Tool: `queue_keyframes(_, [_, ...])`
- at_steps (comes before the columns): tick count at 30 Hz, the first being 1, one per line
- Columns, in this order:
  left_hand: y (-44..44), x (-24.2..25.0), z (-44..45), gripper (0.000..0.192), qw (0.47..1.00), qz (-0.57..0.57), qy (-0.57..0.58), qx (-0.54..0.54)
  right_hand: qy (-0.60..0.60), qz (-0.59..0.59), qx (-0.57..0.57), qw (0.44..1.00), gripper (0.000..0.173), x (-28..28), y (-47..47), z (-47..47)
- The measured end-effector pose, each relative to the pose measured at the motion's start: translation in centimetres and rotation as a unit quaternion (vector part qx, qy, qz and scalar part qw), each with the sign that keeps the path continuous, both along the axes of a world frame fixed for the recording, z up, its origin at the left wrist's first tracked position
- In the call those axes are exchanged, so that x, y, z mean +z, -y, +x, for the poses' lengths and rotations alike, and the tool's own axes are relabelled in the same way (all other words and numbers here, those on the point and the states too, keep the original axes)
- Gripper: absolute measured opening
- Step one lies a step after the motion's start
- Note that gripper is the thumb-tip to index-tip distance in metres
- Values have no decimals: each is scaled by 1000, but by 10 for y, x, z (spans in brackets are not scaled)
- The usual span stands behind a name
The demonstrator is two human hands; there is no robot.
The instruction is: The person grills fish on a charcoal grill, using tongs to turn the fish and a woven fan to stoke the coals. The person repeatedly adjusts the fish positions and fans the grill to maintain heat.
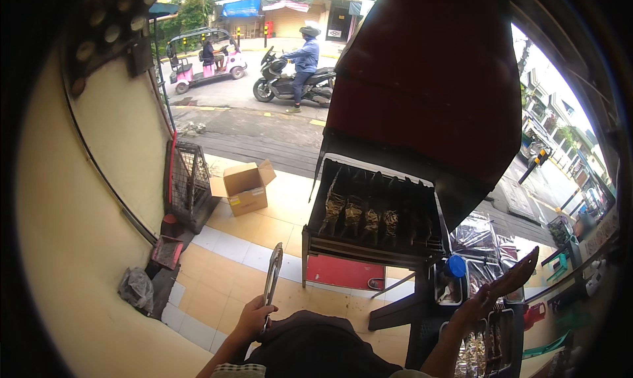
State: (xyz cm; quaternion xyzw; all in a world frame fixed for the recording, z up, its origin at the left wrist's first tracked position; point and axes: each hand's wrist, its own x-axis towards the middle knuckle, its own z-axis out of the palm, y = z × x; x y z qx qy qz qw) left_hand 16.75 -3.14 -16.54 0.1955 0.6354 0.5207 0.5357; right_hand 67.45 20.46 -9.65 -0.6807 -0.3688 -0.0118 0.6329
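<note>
My left hand (256,316) grips a pair of metal tongs (273,274), which point up and away from me over the tiled floor. On the right, my right hand (480,301) holds a flat brownish hand fan (517,275) above the trays. Ahead stands a charcoal grill (371,249) under a dark red hood (425,81). Several dark, elongated food pieces lie side by side on it, probably fish; some have foil (353,214) around their lower part. Foil-wrapped food (472,351) fills a metal tray near my right forearm.
Plastic-covered trays (472,237) and a blue-lidded container (455,266) stand right of the grill. An open cardboard box (248,200), a wire-mesh frame (190,180) and a dustpan (167,252) are at the left. A motorcycle rider (304,56) and a pink three-wheeler (207,66) are on the street.
</note>
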Motion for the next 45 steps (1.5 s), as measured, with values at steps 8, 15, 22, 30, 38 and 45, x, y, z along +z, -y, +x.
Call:
queue_keyframes(8, [-17,-13,-47,41,999,13,43,-15,-106,-133,619,767,39,-50,67,-124])
queue_keyframes(15, [-26,-13,-71,41,997,19,49,-48,-16,-23,-71,997,65,9,25,-32])
queue_keyframes(22, [-32,-18,-74,22,997,4,56,-53,4,-133,455,881,33,-37,103,-164])
queue_keyframes(30, [-36,1,-57,13,998,18,57,-23,-194,16,103,975,60,-8,52,-20])
queue_keyframes(38, [-34,5,13,14,999,-19,40,14,-117,-111,415,896,35,-33,41,-47])
queue_keyframes(45, [-37,15,78,25,999,-10,39,9,-207,12,474,856,30,-25,8,20])
